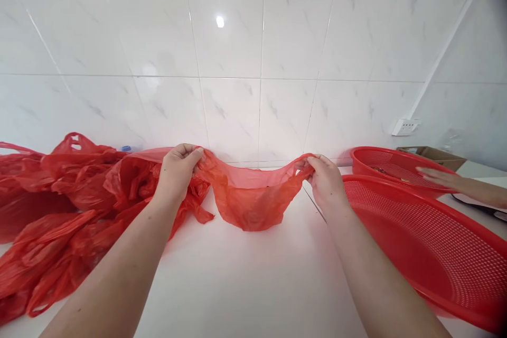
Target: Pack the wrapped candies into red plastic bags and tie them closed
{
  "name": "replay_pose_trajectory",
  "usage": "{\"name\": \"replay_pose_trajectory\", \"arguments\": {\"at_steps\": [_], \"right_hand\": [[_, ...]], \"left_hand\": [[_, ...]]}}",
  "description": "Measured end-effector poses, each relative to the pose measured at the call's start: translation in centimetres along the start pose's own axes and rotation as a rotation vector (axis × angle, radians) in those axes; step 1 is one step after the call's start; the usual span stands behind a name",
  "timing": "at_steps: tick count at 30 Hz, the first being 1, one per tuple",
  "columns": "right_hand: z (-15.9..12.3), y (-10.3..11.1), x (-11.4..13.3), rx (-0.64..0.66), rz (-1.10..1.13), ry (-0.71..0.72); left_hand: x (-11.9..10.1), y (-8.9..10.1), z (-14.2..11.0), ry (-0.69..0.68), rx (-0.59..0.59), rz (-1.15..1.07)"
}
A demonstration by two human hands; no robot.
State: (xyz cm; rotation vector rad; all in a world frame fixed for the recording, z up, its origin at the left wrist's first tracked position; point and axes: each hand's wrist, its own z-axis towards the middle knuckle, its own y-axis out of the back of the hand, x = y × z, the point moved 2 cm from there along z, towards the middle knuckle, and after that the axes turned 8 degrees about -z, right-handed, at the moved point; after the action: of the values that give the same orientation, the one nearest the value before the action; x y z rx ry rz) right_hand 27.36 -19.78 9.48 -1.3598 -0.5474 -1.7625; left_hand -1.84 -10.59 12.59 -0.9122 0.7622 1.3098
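Observation:
A thin red plastic bag (249, 198) hangs stretched between my two hands above the white counter (245, 280). My left hand (178, 169) pinches its left top edge, and my right hand (325, 179) pinches its right top edge. The bag sags in the middle and its bottom rests on the counter. Something dark shows faintly inside it.
A heap of crumpled red plastic bags (67, 206) covers the counter's left side. A large red perforated basket (428, 253) lies at the right, with a second red basket (392, 166) behind it. Another person's hand (455, 182) reaches in from the right. A cardboard box (435, 156) and a wall socket (404, 127) sit beyond.

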Motion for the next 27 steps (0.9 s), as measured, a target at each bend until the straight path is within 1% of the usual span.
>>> {"name": "replay_pose_trajectory", "arguments": {"at_steps": [3, 5, 8, 9, 11, 13, 15, 18, 19, 20, 22, 24, 27], "right_hand": [[0.6, -0.9, 1.7, 0.078, -0.102, 0.008], [1.0, -1.4, 2.8, 0.100, -0.145, 0.051], [1.6, -1.7, 4.3, 0.109, -0.080, 0.193], [1.8, -1.7, 4.5, 0.119, -0.070, 0.214], [2.0, -1.5, 4.4, 0.149, -0.111, 0.194], [2.0, -1.1, 3.3, 0.188, -0.164, 0.157], [1.7, -0.3, 1.4, 0.233, -0.157, 0.162], [1.1, 1.0, -2.8, 0.306, -0.102, 0.165], [0.9, 1.3, -4.4, 0.336, -0.104, 0.143], [0.6, 1.4, -5.9, 0.371, -0.116, 0.109], [0.0, 1.1, -8.5, 0.453, -0.161, 0.032], [-0.5, 0.0, -10.3, 0.500, -0.203, -0.015], [-0.7, -2.4, -11.2, 0.484, -0.209, -0.035]], "left_hand": [[-0.4, 0.1, 0.3, 0.078, -0.006, -0.094], [-0.7, 0.0, 0.6, 0.113, -0.016, -0.190], [-1.5, 0.3, 0.8, 0.063, -0.028, -0.323], [-1.8, 0.4, 0.9, 0.044, -0.008, -0.345], [-1.9, 0.8, 0.6, 0.038, 0.072, -0.349], [-1.5, 1.3, 0.1, 0.057, 0.148, -0.297], [-0.4, 2.0, -0.8, 0.052, 0.165, -0.214], [2.9, 3.0, -2.6, -0.013, 0.103, -0.127], [4.3, 3.2, -3.4, -0.031, 0.079, -0.115], [5.8, 3.2, -4.3, -0.017, 0.079, -0.088], [8.5, 2.8, -6.2, 0.020, 0.065, -0.022], [10.4, 2.1, -8.3, 0.026, -0.036, 0.053], [11.4, 1.0, -10.7, 0.019, -0.191, 0.160]]}}
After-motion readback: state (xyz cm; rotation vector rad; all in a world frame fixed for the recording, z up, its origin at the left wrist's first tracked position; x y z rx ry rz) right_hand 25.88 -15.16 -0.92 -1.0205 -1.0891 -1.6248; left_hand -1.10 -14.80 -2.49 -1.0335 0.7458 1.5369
